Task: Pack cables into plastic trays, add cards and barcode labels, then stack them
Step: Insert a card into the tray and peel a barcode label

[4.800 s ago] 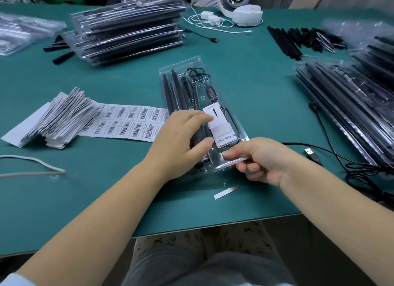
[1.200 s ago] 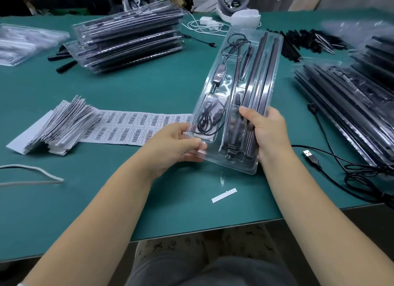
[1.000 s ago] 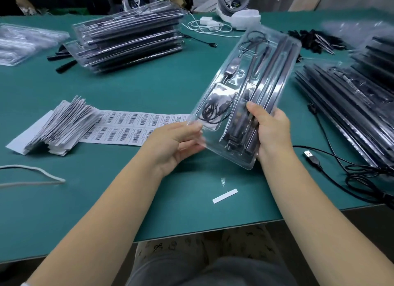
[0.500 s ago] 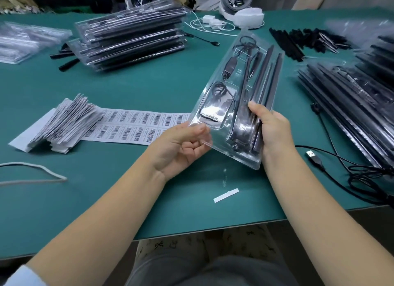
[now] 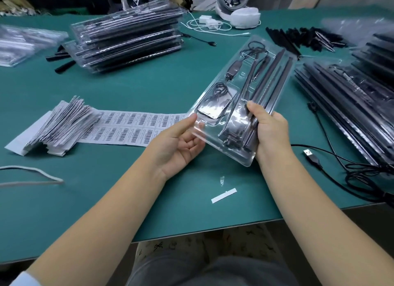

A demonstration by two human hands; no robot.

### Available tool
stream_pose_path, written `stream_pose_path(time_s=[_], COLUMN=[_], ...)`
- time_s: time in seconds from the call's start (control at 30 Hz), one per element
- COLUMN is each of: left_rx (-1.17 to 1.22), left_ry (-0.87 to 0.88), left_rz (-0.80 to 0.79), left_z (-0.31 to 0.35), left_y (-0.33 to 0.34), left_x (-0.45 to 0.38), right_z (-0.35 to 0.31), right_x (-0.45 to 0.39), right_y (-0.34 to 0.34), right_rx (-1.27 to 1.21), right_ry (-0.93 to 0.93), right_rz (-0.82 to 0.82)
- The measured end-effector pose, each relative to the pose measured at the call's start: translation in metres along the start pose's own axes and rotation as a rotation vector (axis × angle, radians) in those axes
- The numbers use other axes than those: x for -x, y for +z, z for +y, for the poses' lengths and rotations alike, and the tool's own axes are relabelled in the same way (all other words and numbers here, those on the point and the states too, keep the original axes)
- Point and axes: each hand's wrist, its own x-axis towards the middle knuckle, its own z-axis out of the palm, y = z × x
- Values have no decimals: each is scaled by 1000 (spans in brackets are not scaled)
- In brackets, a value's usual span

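A clear plastic tray (image 5: 259,76) packed with black rods and coiled cables is held tilted above the green table, its far end pointing up and right. My right hand (image 5: 269,129) grips its near right side, thumb on top. My left hand (image 5: 181,142) is palm up under the tray's near left corner, fingers relaxed and touching the edge. A sheet of barcode labels (image 5: 132,129) lies flat left of my hands, beside a fanned pile of white cards (image 5: 57,125).
A stack of packed trays (image 5: 130,34) sits at the back left, another stack (image 5: 351,89) at the right. Loose black cable with a USB plug (image 5: 312,158) lies near the right edge. A white backing strip (image 5: 223,195) lies near the table's front edge.
The tray was lifted off the table and turned over into both hands. In the last half second my left hand loosened from the tray's corner and opened palm up.
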Motion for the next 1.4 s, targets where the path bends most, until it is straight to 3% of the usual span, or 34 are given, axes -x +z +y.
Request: stream_pose_path(time_s=[0.27, 0.67, 0.93, 1.07, 1.3, 1.4], left_rx=[-222, -277, -277, -273, -321, -357], left_ry=[4, 155, 136, 114, 268, 273], left_rz=[73, 159, 74, 101, 228, 233], left_z=[-2, -6, 0, 8, 20, 20], left_y=[1, 3, 2, 0, -8, -9], left_x=[-2, -7, -4, -2, 0, 0], right_z=[-1, 1, -1, -3, -1, 2], right_x=[5, 11, 6, 3, 13, 17], right_y=[1, 8, 3, -2, 3, 5], right_rx=[109, 109, 91, 96, 242, 354], right_ry=[-24, -81, 0, 3, -28, -65], right_rz=[79, 76, 86, 32, -246, -268])
